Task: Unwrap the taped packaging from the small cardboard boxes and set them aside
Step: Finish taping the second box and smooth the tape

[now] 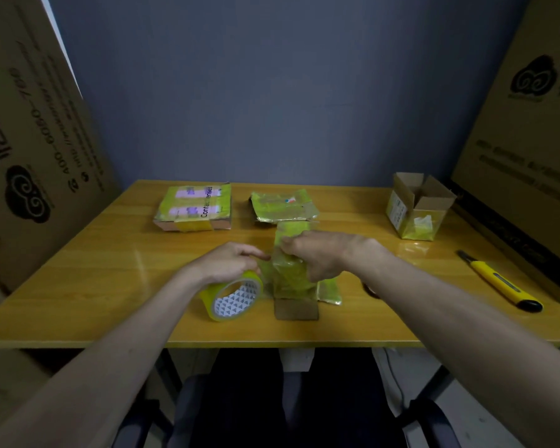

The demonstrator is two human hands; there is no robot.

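A small cardboard box (293,279) wrapped in yellow-green tape stands upright near the table's front middle, its bare cardboard bottom showing. My right hand (320,253) grips it from above and the right, fingers curled over its top. My left hand (232,261) holds a yellow tape roll (232,297) just left of the box, fingertips close to the box's side. A strip of tape runs between roll and box. Two more taped packages lie further back: a flat one with purple labels (194,206) and a crumpled one (283,205).
An opened small box (417,208) stands at the back right. A yellow utility knife (501,282) lies at the right edge. A loose piece of taped wrapping (329,291) lies beside the held box. Large cartons lean at the left (36,124) and right (524,124).
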